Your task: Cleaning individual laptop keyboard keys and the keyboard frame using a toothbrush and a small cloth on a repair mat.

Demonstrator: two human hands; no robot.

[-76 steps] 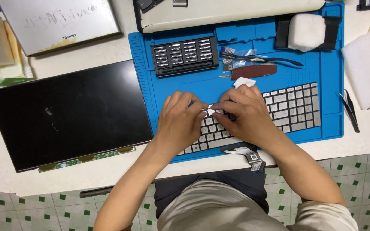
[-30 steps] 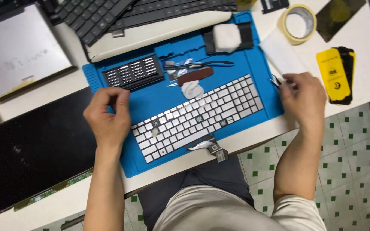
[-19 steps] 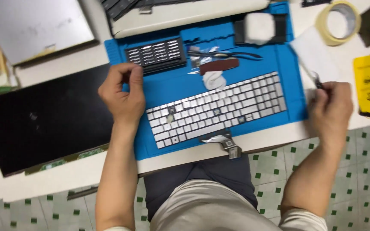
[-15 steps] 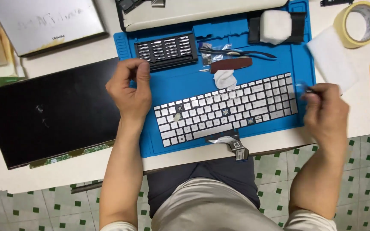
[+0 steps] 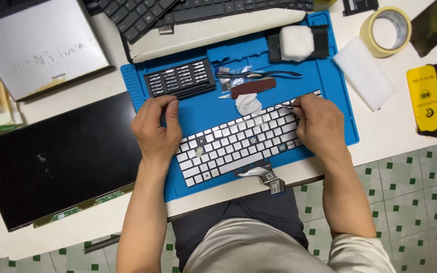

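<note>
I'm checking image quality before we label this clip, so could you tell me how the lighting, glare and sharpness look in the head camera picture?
Head view: lighting is soft and even, with only faint shadows under the left hand and right hand; the bare screen panel shows dull sheen, no hard glare; the keyboard and blue mat are sharp, without motion blur; table edges bow slightly toward the frame borders.

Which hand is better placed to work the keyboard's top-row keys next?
Right, probably. The right hand already holds thin tweezers with the tip at the keyboard top row. The left hand rests at its left end, no tool visible.
</note>
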